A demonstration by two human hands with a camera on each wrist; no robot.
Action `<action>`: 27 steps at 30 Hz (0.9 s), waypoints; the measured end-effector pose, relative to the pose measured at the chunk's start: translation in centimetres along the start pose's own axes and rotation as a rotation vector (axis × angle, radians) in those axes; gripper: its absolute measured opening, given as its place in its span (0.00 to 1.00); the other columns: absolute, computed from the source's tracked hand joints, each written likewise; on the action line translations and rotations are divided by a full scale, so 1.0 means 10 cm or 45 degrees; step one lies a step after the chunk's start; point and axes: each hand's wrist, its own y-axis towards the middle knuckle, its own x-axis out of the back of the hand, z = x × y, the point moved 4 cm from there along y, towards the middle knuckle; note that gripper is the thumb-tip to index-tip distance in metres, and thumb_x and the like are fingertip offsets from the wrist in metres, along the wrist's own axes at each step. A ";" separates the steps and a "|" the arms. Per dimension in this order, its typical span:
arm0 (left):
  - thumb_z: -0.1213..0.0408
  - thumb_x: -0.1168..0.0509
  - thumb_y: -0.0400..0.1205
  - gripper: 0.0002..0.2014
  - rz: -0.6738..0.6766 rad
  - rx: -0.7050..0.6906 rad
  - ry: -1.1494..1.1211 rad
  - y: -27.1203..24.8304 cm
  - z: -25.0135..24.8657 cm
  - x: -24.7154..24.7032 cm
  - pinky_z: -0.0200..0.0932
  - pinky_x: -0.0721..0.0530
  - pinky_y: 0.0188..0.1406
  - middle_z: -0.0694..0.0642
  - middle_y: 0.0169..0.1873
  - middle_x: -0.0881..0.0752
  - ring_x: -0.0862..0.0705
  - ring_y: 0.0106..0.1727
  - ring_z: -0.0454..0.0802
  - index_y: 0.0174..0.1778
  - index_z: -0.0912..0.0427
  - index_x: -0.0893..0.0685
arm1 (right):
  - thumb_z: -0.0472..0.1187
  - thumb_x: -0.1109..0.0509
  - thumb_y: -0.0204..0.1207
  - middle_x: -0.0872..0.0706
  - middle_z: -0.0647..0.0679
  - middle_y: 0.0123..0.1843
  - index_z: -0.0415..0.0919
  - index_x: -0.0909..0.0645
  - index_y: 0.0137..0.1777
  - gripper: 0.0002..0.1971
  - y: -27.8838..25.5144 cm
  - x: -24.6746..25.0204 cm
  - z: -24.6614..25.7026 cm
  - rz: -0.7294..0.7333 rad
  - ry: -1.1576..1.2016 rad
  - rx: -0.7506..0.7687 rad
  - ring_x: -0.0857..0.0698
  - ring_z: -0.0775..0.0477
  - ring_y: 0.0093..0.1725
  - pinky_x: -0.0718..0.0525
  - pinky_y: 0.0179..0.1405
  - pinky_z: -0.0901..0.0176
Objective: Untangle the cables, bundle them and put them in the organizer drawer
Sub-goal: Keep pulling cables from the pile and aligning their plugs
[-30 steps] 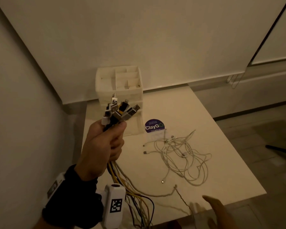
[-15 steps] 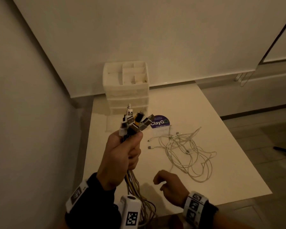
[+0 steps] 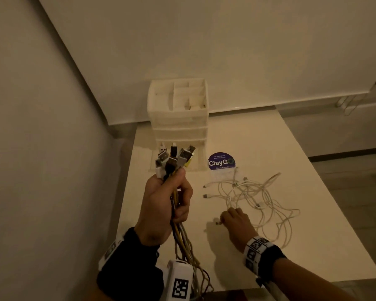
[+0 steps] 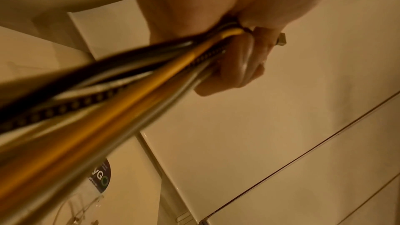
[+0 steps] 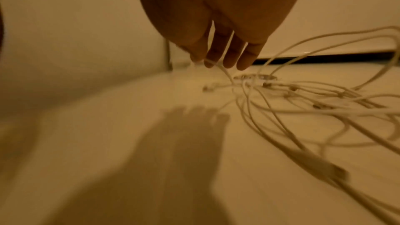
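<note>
left hand (image 3: pixel 164 205): fist wrapped tight round the cable bundle (image 3: pixel 174 161), held up in front of the organizer (image 3: pixel 178 118), plugs fanned out the top, tails dangling past the table (image 3: pixel 313 192) edge.

right hand (image 3: pixel 237 222): down at the near-left edge of the white cable tangle (image 3: pixel 254 200). From the wrist cam the fingers (image 5: pixel 229 54) hang fairly straight with one thin strand running up by the tips. Honestly can't tell if it's pinched or just touched.

step: I reckon I'm fishing one white lead out to add to the bundle.

how I'd do it: grab near a plug end, not mid-loop, and draw it out slow and low so the pile doesn't drag along.

watch out: those loops cross a lot, so yanking probably tightens a knot.

drawers: all look closed, so nothing's stowed yet.
</note>
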 end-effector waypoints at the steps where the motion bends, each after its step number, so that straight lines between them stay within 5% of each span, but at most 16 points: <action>1: 0.56 0.41 0.83 0.19 -0.013 0.006 -0.008 0.03 0.00 -0.01 0.33 0.37 0.16 0.60 0.21 0.31 0.37 0.13 0.47 0.28 0.60 0.27 | 0.36 0.32 0.77 0.21 0.51 0.48 0.48 0.25 0.51 0.08 0.01 0.14 0.00 -0.165 0.191 -0.067 0.21 0.45 0.49 0.28 0.44 0.58; 5: 0.54 0.41 0.84 0.22 -0.040 0.026 -0.010 0.17 0.01 -0.13 0.37 0.31 0.16 0.58 0.19 0.39 0.38 0.13 0.49 0.27 0.64 0.34 | 0.37 0.43 0.86 0.14 0.51 0.38 0.51 0.30 0.50 0.06 0.00 0.93 0.13 -0.575 0.965 -0.134 0.15 0.58 0.40 0.20 0.41 0.68; 8: 0.52 0.40 0.82 0.22 -0.047 0.016 0.016 0.32 0.00 -0.28 0.35 0.38 0.16 0.56 0.21 0.43 0.44 0.15 0.46 0.28 0.60 0.38 | 0.38 0.45 0.87 0.21 0.44 0.27 0.47 0.29 0.49 0.06 -0.02 1.59 0.35 -0.722 1.301 -0.001 0.22 0.46 0.27 0.21 0.29 0.54; 11: 0.50 0.36 0.82 0.24 -0.056 0.012 0.009 0.51 0.00 -0.40 0.35 0.49 0.17 0.52 0.20 0.43 0.47 0.16 0.45 0.25 0.55 0.38 | 0.40 0.43 0.86 0.27 0.46 0.25 0.38 0.30 0.47 0.07 -0.04 2.07 0.54 -0.754 1.616 0.067 0.30 0.47 0.25 0.27 0.27 0.52; 17: 0.52 0.31 0.79 0.23 -0.040 -0.039 -0.005 0.73 0.01 -0.65 0.30 0.43 0.15 0.50 0.17 0.40 0.45 0.14 0.44 0.21 0.52 0.32 | 0.33 0.40 0.83 0.24 0.45 0.31 0.35 0.25 0.47 0.04 -0.10 2.49 0.75 -0.519 2.079 0.219 0.30 0.49 0.29 0.29 0.31 0.56; 22: 0.51 0.33 0.77 0.20 -0.051 -0.018 0.044 0.77 0.04 -0.80 0.31 0.43 0.14 0.48 0.15 0.34 0.42 0.14 0.43 0.21 0.53 0.27 | 0.28 0.35 0.79 0.14 0.41 0.38 0.33 0.22 0.54 0.06 -0.14 2.54 0.72 -0.597 1.831 0.216 0.21 0.43 0.32 0.20 0.32 0.55; 27: 0.53 0.32 0.81 0.19 -0.154 -0.016 0.193 0.86 0.06 -0.82 0.35 0.40 0.17 0.52 0.17 0.31 0.39 0.18 0.48 0.23 0.52 0.22 | 0.31 0.33 0.80 0.11 0.42 0.36 0.44 0.32 0.51 0.11 -0.15 2.58 0.65 -0.651 1.393 0.130 0.12 0.46 0.31 0.13 0.33 0.55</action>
